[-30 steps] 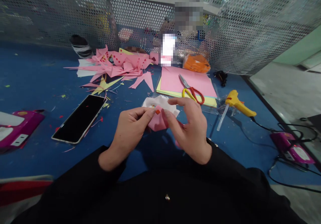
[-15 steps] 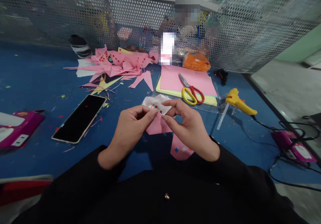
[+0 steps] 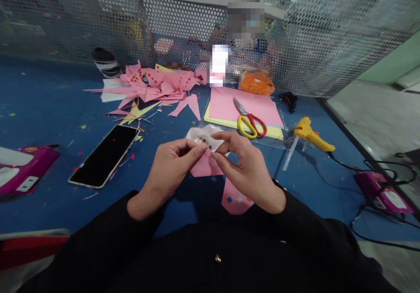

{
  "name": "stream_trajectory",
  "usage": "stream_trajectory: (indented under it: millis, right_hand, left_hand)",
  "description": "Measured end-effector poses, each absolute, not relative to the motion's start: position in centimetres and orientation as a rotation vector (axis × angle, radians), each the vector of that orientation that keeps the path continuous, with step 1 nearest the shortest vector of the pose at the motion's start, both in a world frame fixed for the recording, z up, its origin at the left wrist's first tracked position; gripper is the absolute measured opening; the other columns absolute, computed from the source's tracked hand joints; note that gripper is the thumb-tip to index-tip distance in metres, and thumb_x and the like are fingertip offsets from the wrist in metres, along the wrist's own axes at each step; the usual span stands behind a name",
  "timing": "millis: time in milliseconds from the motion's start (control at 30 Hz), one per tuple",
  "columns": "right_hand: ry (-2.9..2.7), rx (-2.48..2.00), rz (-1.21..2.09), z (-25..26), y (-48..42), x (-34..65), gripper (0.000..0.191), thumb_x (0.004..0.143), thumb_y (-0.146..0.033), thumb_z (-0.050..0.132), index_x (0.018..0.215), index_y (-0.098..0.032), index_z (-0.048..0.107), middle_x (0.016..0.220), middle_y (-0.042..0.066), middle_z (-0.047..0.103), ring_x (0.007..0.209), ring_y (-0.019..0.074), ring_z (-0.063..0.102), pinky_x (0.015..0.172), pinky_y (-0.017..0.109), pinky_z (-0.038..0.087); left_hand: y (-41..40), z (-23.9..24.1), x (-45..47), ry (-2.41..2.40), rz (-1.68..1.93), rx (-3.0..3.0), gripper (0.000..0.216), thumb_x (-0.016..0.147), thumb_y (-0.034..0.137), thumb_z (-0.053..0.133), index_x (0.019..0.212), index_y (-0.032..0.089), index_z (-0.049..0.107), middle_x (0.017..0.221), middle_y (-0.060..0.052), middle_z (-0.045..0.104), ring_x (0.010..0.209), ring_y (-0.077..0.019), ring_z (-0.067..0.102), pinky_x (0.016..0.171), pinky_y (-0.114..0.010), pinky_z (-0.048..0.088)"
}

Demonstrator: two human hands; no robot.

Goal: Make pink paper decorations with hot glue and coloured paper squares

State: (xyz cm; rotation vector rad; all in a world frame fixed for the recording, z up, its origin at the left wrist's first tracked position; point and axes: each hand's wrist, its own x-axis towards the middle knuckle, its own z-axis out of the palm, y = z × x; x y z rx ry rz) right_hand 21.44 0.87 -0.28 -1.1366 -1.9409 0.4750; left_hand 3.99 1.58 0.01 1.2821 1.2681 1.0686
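Between my two hands is a piece of pink paper [image 3: 206, 167]. My left hand [image 3: 172, 166] pinches its upper left edge between thumb and forefinger. My right hand [image 3: 244, 166] has thumb and fingers closed near its upper right edge; whether something tiny is between those fingertips is hidden. Just behind lies a crumpled white paper [image 3: 197, 132] with small coloured bits [image 3: 204, 141] on it, partly covered by my fingers. Under my right wrist, a second pink paper piece [image 3: 233, 205] carries blue, white and orange spots.
Scissors [image 3: 251, 123] rest on stacked coloured sheets [image 3: 226, 104]. Pink paper scraps [image 3: 154, 85] pile up at the back left. A phone [image 3: 105, 155] lies left, a yellow glue gun [image 3: 311, 134] right, its cord running to a purple power strip [image 3: 383, 192]. Perforated metal panels [image 3: 183, 17] stand behind.
Both hands keep their places at the pink paper with hardly any movement. The spotted pink piece under my right wrist shows slightly lower. The view has shifted a little.
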Motion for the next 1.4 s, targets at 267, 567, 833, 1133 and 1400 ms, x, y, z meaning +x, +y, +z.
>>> stream_trajectory:
  millis: [267, 567, 833, 1133, 1400]
  right_hand:
    - [-1.954, -1.163, 0.413, -0.3, 1.2, 21.5, 0.009, 0.089, -0.014, 0.059, 0.09, -0.023, 0.057, 0.101, 0.004, 0.076, 0.098, 0.0198, 0.07, 0.092, 0.04, 0.05]
    - [-1.946, -1.125, 0.388, -0.3, 1.2, 21.6, 0.017, 0.09, -0.013, 0.06, 0.104, -0.022, 0.059, 0.087, 0.001, 0.074, 0.091, 0.0187, 0.07, 0.092, 0.039, 0.049]
    - [-1.895, -1.241, 0.159, 1.0, 2.6, 25.2, 0.022, 0.093, -0.022, 0.057, 0.115, -0.019, 0.061, 0.097, 0.006, 0.076, 0.093, 0.0211, 0.07, 0.086, 0.039, 0.051]
    - [-1.732, -2.217, -0.312, -0.3, 5.2, 41.7, 0.017, 0.078, -0.015, 0.062, 0.062, -0.021, 0.057, 0.075, 0.013, 0.062, 0.082, 0.0291, 0.067, 0.068, 0.043, 0.036]
    - [-1.774, -2.184, -0.29, -2.3, 5.3, 42.9, 0.029, 0.068, -0.009, 0.063, 0.053, -0.025, 0.042, 0.058, 0.001, 0.045, 0.06, 0.0196, 0.055, 0.058, 0.038, 0.023]
  left_hand:
    - [1.6, 0.2, 4.0, 1.311, 1.049, 1.302, 0.024, 0.08, 0.043, 0.073, 0.071, 0.021, 0.076, 0.063, 0.001, 0.066, 0.056, -0.0124, 0.052, 0.053, -0.022, 0.041]
    - [1.7, 0.2, 4.0, 1.278, 1.084, 1.301, 0.022, 0.078, 0.041, 0.076, 0.071, 0.02, 0.076, 0.064, 0.0, 0.066, 0.059, -0.0124, 0.054, 0.057, -0.022, 0.044]
    - [2.0, -0.2, 3.8, 1.23, 0.947, 1.158, 0.027, 0.076, 0.044, 0.079, 0.076, 0.018, 0.074, 0.056, -0.003, 0.07, 0.048, -0.013, 0.058, 0.047, -0.021, 0.043]
    - [2.3, -0.8, 3.7, 1.254, 1.053, 1.114, 0.02, 0.078, 0.039, 0.078, 0.078, 0.019, 0.078, 0.058, -0.003, 0.071, 0.049, -0.0137, 0.061, 0.046, -0.022, 0.047]
    - [2.3, -0.9, 3.7, 1.258, 1.055, 1.079, 0.023, 0.077, 0.039, 0.078, 0.085, 0.018, 0.079, 0.06, -0.005, 0.073, 0.049, -0.0151, 0.063, 0.045, -0.024, 0.049]
